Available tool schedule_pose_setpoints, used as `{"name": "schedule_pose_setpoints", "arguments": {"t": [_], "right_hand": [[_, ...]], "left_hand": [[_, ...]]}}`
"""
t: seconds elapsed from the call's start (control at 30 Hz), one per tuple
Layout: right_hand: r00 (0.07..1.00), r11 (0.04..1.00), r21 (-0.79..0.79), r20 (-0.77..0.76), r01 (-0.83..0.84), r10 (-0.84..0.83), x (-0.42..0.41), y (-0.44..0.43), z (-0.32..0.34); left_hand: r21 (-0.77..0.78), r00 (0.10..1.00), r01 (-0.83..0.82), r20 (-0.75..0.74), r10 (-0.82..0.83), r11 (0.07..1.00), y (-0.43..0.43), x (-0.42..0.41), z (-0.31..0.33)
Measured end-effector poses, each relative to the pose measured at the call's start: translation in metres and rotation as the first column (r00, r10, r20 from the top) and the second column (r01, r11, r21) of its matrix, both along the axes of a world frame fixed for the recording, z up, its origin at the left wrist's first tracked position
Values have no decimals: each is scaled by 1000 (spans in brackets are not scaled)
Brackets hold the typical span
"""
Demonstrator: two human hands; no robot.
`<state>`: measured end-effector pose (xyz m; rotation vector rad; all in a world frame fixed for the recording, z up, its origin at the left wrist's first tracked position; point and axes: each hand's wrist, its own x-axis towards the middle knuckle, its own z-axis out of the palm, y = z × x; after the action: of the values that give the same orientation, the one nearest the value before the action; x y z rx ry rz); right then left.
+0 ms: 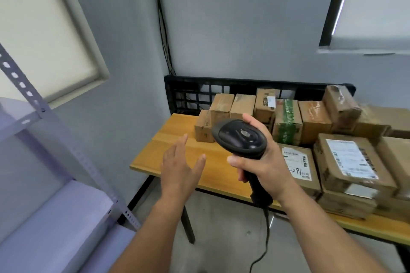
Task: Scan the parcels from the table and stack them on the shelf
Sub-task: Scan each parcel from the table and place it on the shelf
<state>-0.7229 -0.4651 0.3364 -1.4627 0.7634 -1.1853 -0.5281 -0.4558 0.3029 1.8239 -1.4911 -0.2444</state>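
Shelving (66, 217) of pale slotted metal fills the eight o'clock side, well apart from the parcels (288, 122). Toward the centre the left hand (179, 168) is raised before the left end of the wooden counter (177, 150), its fingers (180, 146) straight and spread wide, holding nothing. Just to its right, the right hand (264, 166) has its fingers wrapped round the handle of a black barcode scanner (240, 137), whose cable (266, 239) hangs toward six o'clock. The brown cardboard parcels crowd the counter from one to four o'clock: one row stands on end against a black lattice panel (195, 93) at the back, and flatter ones with white labels (352, 162) are stacked nearer the front edge.
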Motion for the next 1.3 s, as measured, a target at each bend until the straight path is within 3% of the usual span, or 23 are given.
{"name": "schedule_pose_setpoints", "arguments": {"t": [0.47, 0.83, 1.0, 1.17, 1.3], "right_hand": [[987, 988, 63, -82, 144, -138, 5, -105, -9], [980, 971, 144, -74, 193, -184, 47, -200, -29], [975, 953, 206, -58, 222, -215, 54, -225, -46], [963, 928, 257, -85, 270, -257, 53, -238, -59], [952, 917, 259, -114, 303, -282, 52, -244, -63]], "left_hand": [[99, 993, 113, -59, -107, 989, -140, 18, -22], [235, 971, 235, -14, -239, 943, -266, 61, -58], [391, 935, 294, 71, -347, 872, -310, 66, -87], [546, 917, 285, 82, -389, 788, -329, 70, -100], [578, 949, 189, 101, -300, 794, -336, 79, -103]]}}
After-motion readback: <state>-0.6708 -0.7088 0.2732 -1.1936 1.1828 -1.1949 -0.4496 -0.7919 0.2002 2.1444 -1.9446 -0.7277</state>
